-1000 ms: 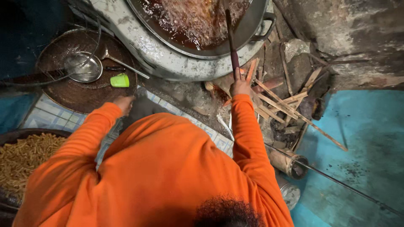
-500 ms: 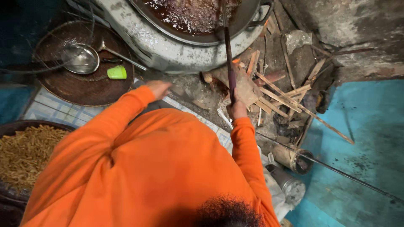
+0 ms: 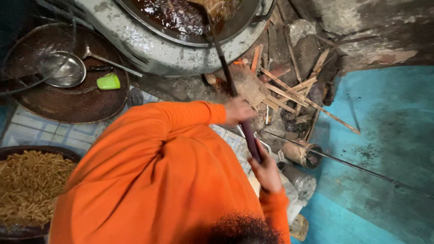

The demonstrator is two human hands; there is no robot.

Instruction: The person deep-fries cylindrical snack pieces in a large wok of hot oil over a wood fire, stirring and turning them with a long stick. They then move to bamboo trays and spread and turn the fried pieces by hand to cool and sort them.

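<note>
1. Both hands are closed around one long dark handle (image 3: 235, 97). The left hand (image 3: 238, 110) wraps it higher up, fingers curled over the shaft. The right hand (image 3: 266, 171) clasps the lower, thicker end near the person's body.
2. The handle runs up and away from the person into the big frying pan (image 3: 190, 22) at the top edge of the view. Its far end sits in the dark oil among pale brown fried food (image 3: 217, 7).
3. The pan rests in a round, pale, sooty stove (image 3: 149, 47).
4. Below the stove's right side lies a heap of split firewood sticks (image 3: 289, 90) on the ground, just beyond the left hand.
5. Left of the stove stands a wide, shallow woven tray (image 3: 68, 101). On it lie a metal ladle (image 3: 65, 70) and a small green object (image 3: 108, 82) near the tray's right edge.
6. At the lower left corner a dark bowl (image 3: 18, 151) holds tan fried sticks (image 3: 31, 185).
7. The person wears orange sleeves (image 3: 153, 171). To the right, a thin metal rod (image 3: 352, 165) lies across the blue floor (image 3: 389, 135), with metal cans (image 3: 303, 156) close to the right hand.
</note>
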